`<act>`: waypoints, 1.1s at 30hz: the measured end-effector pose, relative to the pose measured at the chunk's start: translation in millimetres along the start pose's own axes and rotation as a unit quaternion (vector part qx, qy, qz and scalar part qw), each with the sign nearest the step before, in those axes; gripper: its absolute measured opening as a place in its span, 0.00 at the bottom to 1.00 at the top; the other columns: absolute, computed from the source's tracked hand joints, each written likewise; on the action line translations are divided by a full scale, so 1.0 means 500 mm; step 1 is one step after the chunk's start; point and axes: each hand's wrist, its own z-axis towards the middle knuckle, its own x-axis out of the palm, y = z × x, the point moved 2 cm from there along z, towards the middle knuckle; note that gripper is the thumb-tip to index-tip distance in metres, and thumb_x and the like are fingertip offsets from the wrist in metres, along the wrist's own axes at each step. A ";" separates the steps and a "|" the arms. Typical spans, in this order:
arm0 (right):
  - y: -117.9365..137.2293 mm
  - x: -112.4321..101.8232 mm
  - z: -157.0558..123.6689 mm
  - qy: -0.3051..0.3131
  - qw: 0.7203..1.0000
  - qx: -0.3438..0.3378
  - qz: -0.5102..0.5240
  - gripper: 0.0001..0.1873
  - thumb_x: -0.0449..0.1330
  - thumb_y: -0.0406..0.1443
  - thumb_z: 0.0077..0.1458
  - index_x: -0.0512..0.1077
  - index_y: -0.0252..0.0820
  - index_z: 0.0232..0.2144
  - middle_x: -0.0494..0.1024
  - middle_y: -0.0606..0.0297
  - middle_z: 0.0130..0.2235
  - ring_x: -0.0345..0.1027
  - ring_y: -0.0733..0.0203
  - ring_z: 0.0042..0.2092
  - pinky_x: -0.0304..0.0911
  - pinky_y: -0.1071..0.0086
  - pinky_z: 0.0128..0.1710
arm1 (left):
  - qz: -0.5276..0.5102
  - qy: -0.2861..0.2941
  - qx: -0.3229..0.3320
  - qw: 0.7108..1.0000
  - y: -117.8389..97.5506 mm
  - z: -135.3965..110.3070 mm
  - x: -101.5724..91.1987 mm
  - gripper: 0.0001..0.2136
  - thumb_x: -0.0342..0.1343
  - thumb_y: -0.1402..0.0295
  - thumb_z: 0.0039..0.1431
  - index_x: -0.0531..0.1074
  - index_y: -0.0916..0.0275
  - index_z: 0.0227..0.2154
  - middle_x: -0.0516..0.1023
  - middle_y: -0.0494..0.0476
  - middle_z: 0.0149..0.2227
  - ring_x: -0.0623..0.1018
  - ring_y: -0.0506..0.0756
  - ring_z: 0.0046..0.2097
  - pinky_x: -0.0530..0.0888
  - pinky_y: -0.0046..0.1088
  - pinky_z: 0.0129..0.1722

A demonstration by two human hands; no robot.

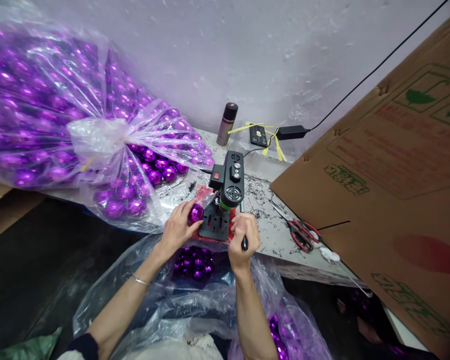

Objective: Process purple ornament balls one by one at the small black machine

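Between the thumb and fingers of my left hand [177,225] is a shiny purple faceted ball [196,213], held at the left side of a small black bench drill press [233,180]. My right hand [244,235] is wrapped round the press's lever handle [244,243], whose dark end shows below the fist. The slotted black base plate [214,225] of the press lies on a red patch of the table. An open clear plastic bag [108,295] spreads over the lap, with many purple balls [194,262] showing in it below the table edge.
A large tied plastic bag of purple balls [60,95] fills the left side. Behind the press stand a spray can [227,124] and a power adapter [292,132]. Red-handled scissors [303,234] lie beside a big cardboard box [390,175]. Dark shavings [262,205] litter the table.
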 end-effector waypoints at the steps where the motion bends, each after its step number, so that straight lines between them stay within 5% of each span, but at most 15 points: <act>1: 0.000 0.000 -0.001 0.000 1.000 0.001 0.000 0.17 0.48 0.30 0.68 0.63 0.45 0.26 0.69 0.67 0.28 0.68 0.63 0.33 0.63 0.66 0.34 | 0.035 0.009 0.022 0.999 0.005 0.004 0.002 0.30 0.66 0.59 0.60 0.67 0.56 0.63 0.76 0.65 0.57 0.76 0.67 0.59 0.76 0.48 0.58; 6: -0.001 0.002 -0.005 0.002 1.000 0.004 0.000 0.17 0.48 0.30 0.68 0.63 0.45 0.26 0.70 0.67 0.29 0.68 0.63 0.33 0.62 0.67 0.34 | 0.087 0.065 0.111 0.988 0.013 -0.003 0.036 0.28 0.62 0.54 0.64 0.67 0.58 0.64 0.76 0.68 0.55 0.78 0.67 0.55 0.77 0.48 0.54; 10: 0.000 0.001 -0.005 0.005 1.000 0.004 -0.005 0.16 0.48 0.30 0.68 0.63 0.45 0.26 0.70 0.67 0.30 0.68 0.63 0.34 0.62 0.67 0.34 | 0.053 0.103 0.144 0.983 -0.001 -0.026 0.077 0.25 0.55 0.60 0.69 0.64 0.55 0.67 0.74 0.68 0.58 0.76 0.66 0.58 0.76 0.49 0.56; 19: 0.000 -0.003 -0.002 0.009 1.000 0.009 -0.005 0.17 0.48 0.30 0.67 0.63 0.45 0.25 0.71 0.66 0.29 0.67 0.63 0.32 0.62 0.67 0.32 | -0.030 0.008 0.038 0.999 0.026 -0.048 0.078 0.28 0.42 0.78 0.62 0.62 0.63 0.65 0.74 0.66 0.61 0.75 0.60 0.62 0.73 0.47 0.64; 24: 0.002 0.002 -0.005 0.006 1.000 0.003 -0.008 0.16 0.48 0.30 0.68 0.64 0.45 0.26 0.71 0.66 0.30 0.69 0.63 0.34 0.65 0.67 0.33 | -0.023 -0.034 0.005 0.999 0.011 -0.074 0.052 0.17 0.44 0.76 0.63 0.71 0.61 0.51 0.80 0.61 0.48 0.81 0.59 0.50 0.79 0.39 0.52; 27: -0.003 0.005 -0.012 0.009 1.000 0.002 -0.004 0.03 0.56 0.35 0.66 0.69 0.44 0.38 0.75 0.60 0.40 0.72 0.61 0.39 0.69 0.67 0.32 | -0.012 -0.024 0.004 1.000 0.005 -0.092 0.047 0.11 0.45 0.74 0.63 0.71 0.58 0.40 0.81 0.56 0.36 0.82 0.57 0.39 0.79 0.35 0.43; 30: -0.050 -0.011 -0.014 0.002 0.999 0.005 -0.050 0.22 0.63 0.38 0.62 0.66 0.44 0.57 0.72 0.51 0.54 0.73 0.57 0.48 0.74 0.65 0.37 | -0.013 -0.017 0.011 1.000 0.008 -0.101 0.042 0.10 0.44 0.75 0.62 0.71 0.58 0.37 0.80 0.54 0.33 0.82 0.56 0.36 0.79 0.33 0.41; 33: -0.158 -0.052 0.007 -0.008 0.985 0.019 -0.174 0.25 0.60 0.41 0.64 0.65 0.45 0.61 0.68 0.48 0.60 0.66 0.49 0.62 0.70 0.48 0.58 | -0.033 -0.008 0.016 0.999 0.014 -0.100 0.029 0.11 0.44 0.73 0.63 0.72 0.57 0.35 0.81 0.54 0.34 0.82 0.56 0.36 0.79 0.31 0.41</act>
